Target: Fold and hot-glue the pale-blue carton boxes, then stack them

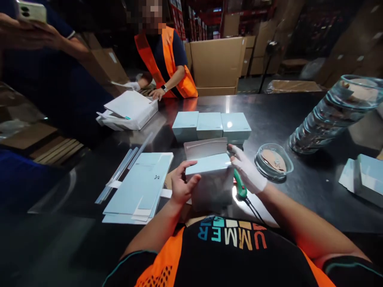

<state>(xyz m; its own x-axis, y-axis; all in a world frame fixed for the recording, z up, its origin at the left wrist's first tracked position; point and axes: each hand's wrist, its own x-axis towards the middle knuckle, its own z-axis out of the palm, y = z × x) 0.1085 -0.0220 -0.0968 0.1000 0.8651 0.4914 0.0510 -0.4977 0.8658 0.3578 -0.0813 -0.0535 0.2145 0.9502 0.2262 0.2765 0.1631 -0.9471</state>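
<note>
A light blue box [209,163] stands before me near the table's front edge. A greyish flap [206,148], which looks like thin plastic, rises behind its top. My bare left hand [184,183] grips the box's left side, thumb at its front. On the right side, my right hand [248,169], in a white glove, holds the box and touches the flap's corner. Beneath the gloved hand lies a green corded tool [240,185], partly hidden, with a bright glow beside it. Flat light blue card sheets [137,183] lie in a stack left of my left hand.
Three light blue boxes [210,121] stand in a row beyond. Clear strips [119,171] lie at left. A tape roll [273,159] and a tall tape stack [326,115] are right. A co-worker [179,56] handles a white package [131,107]; another person holds a phone [31,12].
</note>
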